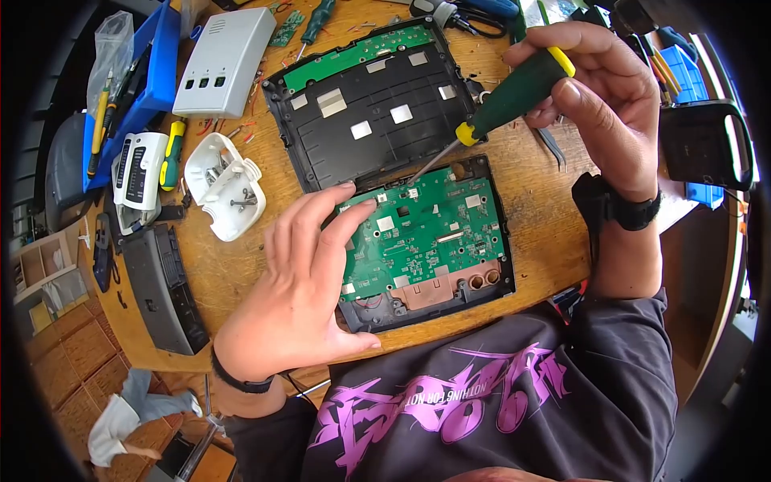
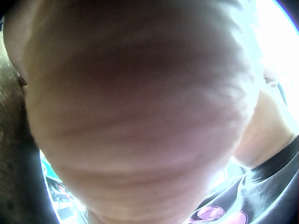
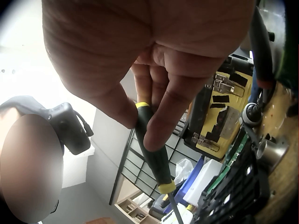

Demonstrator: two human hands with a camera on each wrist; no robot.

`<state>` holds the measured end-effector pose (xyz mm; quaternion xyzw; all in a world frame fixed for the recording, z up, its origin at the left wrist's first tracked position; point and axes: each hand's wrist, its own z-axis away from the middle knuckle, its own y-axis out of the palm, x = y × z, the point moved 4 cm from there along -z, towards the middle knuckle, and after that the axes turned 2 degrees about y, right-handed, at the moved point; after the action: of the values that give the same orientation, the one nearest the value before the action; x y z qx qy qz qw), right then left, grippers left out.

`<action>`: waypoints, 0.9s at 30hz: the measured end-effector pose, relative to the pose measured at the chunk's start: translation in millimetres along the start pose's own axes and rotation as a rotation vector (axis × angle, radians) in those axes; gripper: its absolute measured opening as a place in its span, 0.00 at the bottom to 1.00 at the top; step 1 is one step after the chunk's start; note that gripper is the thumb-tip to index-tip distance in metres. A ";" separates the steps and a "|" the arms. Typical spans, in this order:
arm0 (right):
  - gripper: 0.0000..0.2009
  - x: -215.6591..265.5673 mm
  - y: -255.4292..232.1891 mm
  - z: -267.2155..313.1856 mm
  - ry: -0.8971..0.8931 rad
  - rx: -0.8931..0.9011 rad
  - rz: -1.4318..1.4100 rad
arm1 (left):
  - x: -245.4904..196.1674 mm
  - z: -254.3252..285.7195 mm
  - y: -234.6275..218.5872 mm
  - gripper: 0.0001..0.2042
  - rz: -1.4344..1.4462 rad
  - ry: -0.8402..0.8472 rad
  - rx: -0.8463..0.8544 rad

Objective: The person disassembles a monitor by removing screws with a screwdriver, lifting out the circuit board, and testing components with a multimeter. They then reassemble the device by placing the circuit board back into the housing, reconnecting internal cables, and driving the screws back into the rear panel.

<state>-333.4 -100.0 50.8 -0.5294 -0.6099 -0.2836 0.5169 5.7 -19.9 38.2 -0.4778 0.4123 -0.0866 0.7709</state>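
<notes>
My right hand grips a green and yellow screwdriver near the top of its handle. The shaft slants down to the upper edge of a green circuit board, which sits in a black plastic housing. In the right wrist view, thumb and fingers pinch the screwdriver handle. My left hand lies over the left side of the housing, fingers spread, fingertips at the board's upper left edge and thumb by the near edge. Its palm fills the left wrist view.
Behind the board lies the other housing half with a green strip board. At left are a white container of screws, a white cable tool, another screwdriver, a black casing and a white box. Tweezers lie at right.
</notes>
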 end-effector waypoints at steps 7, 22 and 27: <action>0.22 -2.4 -0.2 -2.2 0.030 0.000 -0.018 | 3.5 -0.3 1.6 0.70 0.010 0.007 0.003; 0.21 -9.2 -3.3 -3.7 0.106 -0.041 -0.043 | 1.9 0.1 0.9 0.70 0.008 0.002 0.009; 0.21 -8.7 -5.9 -2.8 0.091 -0.035 -0.034 | 1.9 0.3 1.1 0.70 0.021 0.005 0.001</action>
<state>-338.9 -107.2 44.7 -0.5145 -0.5896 -0.3270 0.5298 6.9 -20.2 36.3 -0.4728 0.4192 -0.0797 0.7710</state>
